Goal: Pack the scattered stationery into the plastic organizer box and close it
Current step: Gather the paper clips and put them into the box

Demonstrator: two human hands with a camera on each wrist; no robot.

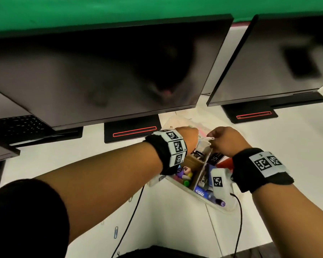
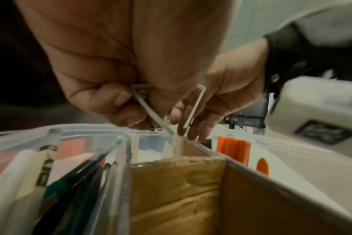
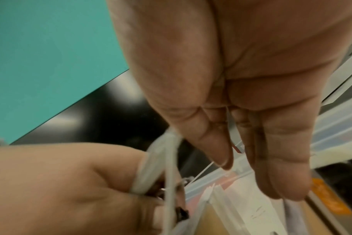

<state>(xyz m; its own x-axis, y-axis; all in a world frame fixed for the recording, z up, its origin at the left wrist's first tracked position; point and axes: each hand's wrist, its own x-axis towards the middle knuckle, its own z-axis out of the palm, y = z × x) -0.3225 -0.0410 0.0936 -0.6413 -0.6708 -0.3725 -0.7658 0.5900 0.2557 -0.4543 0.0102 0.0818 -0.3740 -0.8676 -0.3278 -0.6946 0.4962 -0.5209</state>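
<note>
Both forearms reach forward from the bottom of the head view over a white tabletop (image 1: 175,220); a blue paper clip (image 1: 116,232) lies on it near the left arm; beyond the arms sits the clear plastic organizer box (image 1: 220,206), open, its compartments holding markers, pens and small coloured bits, with one cardboard-lined compartment (image 2: 171,190) showing bare in the left wrist view. Over the box's far end the left hand (image 1: 186,135) curls its fingers (image 2: 110,98) round a thin white bent strip (image 2: 151,114); the right hand (image 1: 226,140) meets it there, fingers (image 3: 271,167) pointing down and close together, touching the strip's other leg. Two dark monitors (image 1: 104,71) stand behind.
</note>
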